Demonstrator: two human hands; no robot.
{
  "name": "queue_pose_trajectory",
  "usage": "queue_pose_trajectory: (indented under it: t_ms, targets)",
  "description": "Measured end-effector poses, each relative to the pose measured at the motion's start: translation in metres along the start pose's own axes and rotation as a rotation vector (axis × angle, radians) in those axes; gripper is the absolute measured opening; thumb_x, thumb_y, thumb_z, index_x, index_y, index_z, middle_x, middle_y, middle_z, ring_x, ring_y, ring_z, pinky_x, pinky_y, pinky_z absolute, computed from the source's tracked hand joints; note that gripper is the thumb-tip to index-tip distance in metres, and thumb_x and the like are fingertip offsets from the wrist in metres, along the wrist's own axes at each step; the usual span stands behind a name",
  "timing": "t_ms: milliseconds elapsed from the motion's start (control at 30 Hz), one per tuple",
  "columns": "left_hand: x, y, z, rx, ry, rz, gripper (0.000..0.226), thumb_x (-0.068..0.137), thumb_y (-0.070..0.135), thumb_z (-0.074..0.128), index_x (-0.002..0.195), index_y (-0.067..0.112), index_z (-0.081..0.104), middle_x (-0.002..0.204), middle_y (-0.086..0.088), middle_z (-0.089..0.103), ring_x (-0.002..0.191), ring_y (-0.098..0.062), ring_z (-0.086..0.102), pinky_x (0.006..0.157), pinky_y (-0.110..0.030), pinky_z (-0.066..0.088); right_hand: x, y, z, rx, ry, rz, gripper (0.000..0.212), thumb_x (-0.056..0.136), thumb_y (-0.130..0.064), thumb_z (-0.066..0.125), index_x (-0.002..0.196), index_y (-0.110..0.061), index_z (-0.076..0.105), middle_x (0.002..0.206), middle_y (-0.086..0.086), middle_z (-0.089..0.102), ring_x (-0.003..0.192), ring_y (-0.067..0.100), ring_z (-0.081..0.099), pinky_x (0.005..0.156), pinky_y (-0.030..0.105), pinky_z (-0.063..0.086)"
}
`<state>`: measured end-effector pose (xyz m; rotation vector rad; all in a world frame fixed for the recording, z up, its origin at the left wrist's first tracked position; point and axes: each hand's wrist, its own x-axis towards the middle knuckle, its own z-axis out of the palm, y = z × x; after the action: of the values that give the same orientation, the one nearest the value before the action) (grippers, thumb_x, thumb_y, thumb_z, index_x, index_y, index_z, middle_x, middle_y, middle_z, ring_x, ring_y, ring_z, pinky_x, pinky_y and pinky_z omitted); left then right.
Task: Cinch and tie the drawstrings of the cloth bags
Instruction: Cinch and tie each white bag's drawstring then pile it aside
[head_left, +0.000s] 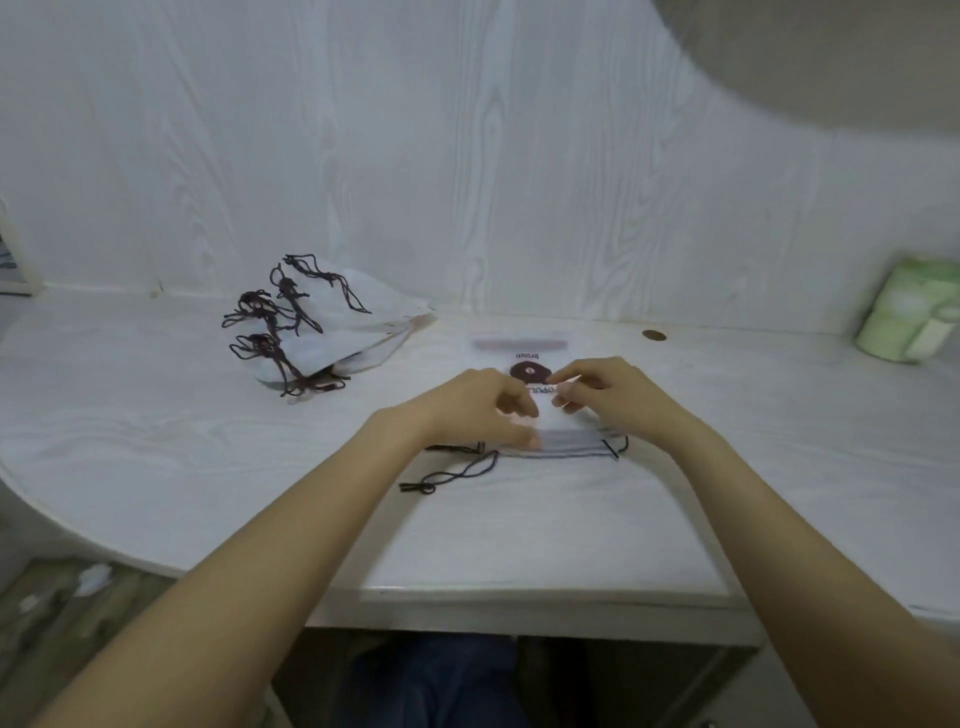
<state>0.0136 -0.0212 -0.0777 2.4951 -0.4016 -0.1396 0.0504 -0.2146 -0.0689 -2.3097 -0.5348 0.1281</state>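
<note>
Head view: a white cloth bag (540, 395) lies flat on the white wood-grain table (156, 415), just right of centre, its mouth toward the person and a dark round print on its face. Both hands are on it. The left hand (483, 410) has its fingers curled down onto the cloth near the mouth hem; the right hand (608, 395) has its fingertips bent and pinching at the fabric by the print. Whether either truly grips the cloth is blurred, so I cannot tell.

A dark drawstring (452, 475) trails from the bag's mouth toward 7 o'clock and ends in a small knot on bare tabletop; a shorter string end (618, 447) sticks out at the bag's right corner.

At 10 o'clock from the bag, well apart, sits a pile of cinched bags (332, 327) with their dark cords bunched. Bare table lies between the pile and the hands, and more toward 3 o'clock. The near edge curves away at 8 o'clock.

A white panelled wall (467, 156) backs the table. A green pack (909, 317) stands at far 2 o'clock, with a small brown disc (654, 335) near the wall.
</note>
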Motion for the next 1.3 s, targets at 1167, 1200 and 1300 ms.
queue_pose_trajectory:
  t_ms: [1167,1200,1300]
  targets:
    - [0.019,-0.045,0.014,-0.333,0.854,-0.100,0.007,0.087,0.015,0.063,0.082,0.013,0.068,0.077,0.002,0.065,0.073,-0.014,0.056,0.071,-0.015,0.042,0.022,0.025,0.030,-0.178,0.596,-0.111,0.032,0.082,-0.038,0.068,0.084,-0.007,0.060,0.065,-0.002,0.050,0.069,0.020,0.049,0.059,0.024,0.026]
    - [0.019,-0.046,0.014,-0.363,0.856,-0.124,0.006,0.086,0.015,0.064,0.080,0.015,0.067,0.074,0.000,0.063,0.070,-0.016,0.055,0.072,-0.024,0.046,0.022,0.024,0.029,-0.156,0.594,-0.108,0.032,0.081,-0.037,0.069,0.082,-0.007,0.059,0.061,-0.005,0.046,0.066,0.019,0.047,0.056,0.024,0.024]
    - [0.020,-0.049,0.014,-0.461,0.860,-0.176,0.012,0.084,0.016,0.067,0.073,0.017,0.063,0.067,0.003,0.058,0.066,-0.015,0.054,0.073,-0.036,0.050,0.020,0.023,0.029,-0.074,0.579,-0.096,0.031,0.079,-0.035,0.072,0.079,-0.006,0.059,0.059,-0.007,0.043,0.060,0.013,0.042,0.053,0.017,0.032]
